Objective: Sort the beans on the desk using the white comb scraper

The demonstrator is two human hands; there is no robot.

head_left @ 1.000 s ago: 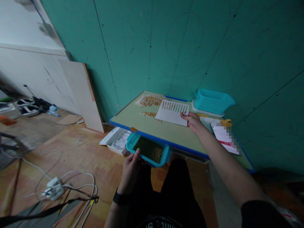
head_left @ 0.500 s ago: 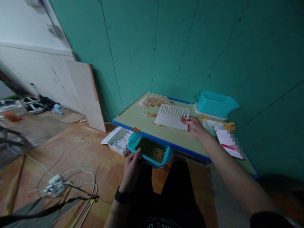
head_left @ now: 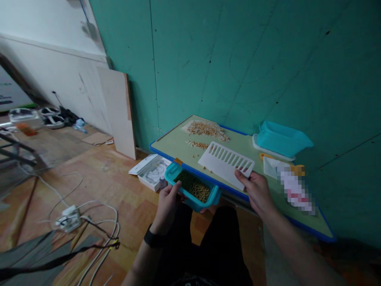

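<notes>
Turquoise plastic, rounded at the corners, our tub [head_left: 195, 203] of small green and tan grains [head_left: 200, 190] sits at six o'clock; our left hand [head_left: 167, 200] grips its rim, thumb over, fingers mostly hidden. At four o'clock our right hand [head_left: 257, 188] pinches a flat white slotted plate [head_left: 216, 166] over the pale tabletop [head_left: 175, 143]. Yellowish kernels [head_left: 205, 129] scatter at one o'clock; a boxy turquoise bin [head_left: 282, 140] stands at three.

1. The blue-edged counter [head_left: 174, 143] is stretching beyond the right fingers [head_left: 241, 177].
2. Tan beans [head_left: 205, 129] are lying beyond and left of them.
3. A white tray [head_left: 256, 146] is resting beyond, rightward, bearing a turquoise tub [head_left: 282, 141].
4. A blurred white item [head_left: 297, 192] is lying rightward.
</notes>
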